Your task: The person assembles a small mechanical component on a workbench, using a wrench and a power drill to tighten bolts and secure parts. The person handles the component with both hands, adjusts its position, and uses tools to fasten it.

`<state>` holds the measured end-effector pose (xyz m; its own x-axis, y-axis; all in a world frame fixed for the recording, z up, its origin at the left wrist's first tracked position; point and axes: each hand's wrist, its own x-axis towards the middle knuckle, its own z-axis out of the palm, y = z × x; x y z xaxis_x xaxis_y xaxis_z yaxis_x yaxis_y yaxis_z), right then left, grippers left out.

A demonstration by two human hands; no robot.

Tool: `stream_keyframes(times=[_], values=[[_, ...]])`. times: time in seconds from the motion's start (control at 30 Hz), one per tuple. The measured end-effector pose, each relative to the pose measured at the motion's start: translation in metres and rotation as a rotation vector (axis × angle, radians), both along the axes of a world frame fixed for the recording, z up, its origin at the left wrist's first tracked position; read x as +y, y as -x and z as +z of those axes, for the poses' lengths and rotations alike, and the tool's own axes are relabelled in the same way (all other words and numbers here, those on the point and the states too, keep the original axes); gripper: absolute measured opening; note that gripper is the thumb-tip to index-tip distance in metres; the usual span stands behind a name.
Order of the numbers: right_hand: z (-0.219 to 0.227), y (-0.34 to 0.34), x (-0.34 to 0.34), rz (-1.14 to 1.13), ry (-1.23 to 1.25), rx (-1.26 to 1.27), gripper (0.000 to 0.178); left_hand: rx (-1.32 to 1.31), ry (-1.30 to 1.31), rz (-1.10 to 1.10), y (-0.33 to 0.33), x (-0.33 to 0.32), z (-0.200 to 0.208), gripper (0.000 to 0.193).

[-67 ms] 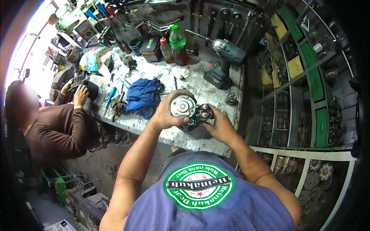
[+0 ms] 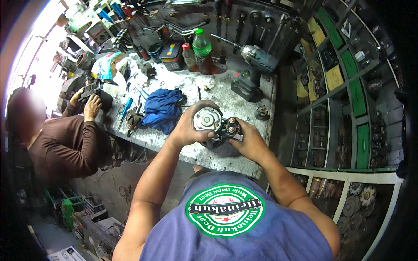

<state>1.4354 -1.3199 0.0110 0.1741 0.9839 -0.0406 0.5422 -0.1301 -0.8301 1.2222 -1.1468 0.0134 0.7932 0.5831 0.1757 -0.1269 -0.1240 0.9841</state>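
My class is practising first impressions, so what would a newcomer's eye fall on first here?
Probably first, the silver-faced metal part at the centre, held between the left hand and right hand. Next, the round green-and-white emblem on the shirt below and the crumpled blue cloth on the workbench, left of the hands. Farther back, a cordless power tool stands to the right of a green-capped bottle.

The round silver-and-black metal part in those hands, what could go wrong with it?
The round silver-and-black metal part might slip, since the left hand and right hand are bare. If dropped onto the scuffed whitish-grey worktop, its two copper-coloured studs, which stick out, could get bent.
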Motion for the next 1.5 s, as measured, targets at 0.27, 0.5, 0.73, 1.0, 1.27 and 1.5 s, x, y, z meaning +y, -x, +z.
stream_keyframes(times=[0.27, 0.5, 0.73, 1.0, 1.27, 1.5], values=[[0.076, 0.005, 0.002, 0.128, -0.591, -0.245, 0.046, 0.096, -0.419, 0.183, 0.008, -0.03, 0.037, 0.05], [0.069, 0.001, 0.02, 0.152, -0.589, -0.129, 0.029, 0.224, -0.834, 0.187, -0.001, -0.038, 0.066, 0.035], [0.034, 0.005, 0.006, 0.015, -0.631, -0.108, 0.034, 0.327, -0.81, 0.129, -0.011, -0.036, 0.074, 0.036], [0.017, 0.008, 0.006, 0.005, -0.675, 0.003, 0.04, 0.291, -0.813, 0.11, -0.012, -0.029, 0.077, 0.037], [0.008, 0.008, 0.007, -0.003, -0.625, 0.08, 0.04, 0.283, -0.74, 0.123, -0.011, -0.03, 0.073, 0.043], [0.005, 0.009, 0.0, -0.04, -0.573, 0.094, 0.031, 0.269, -0.737, 0.137, -0.012, -0.03, 0.073, 0.042]])
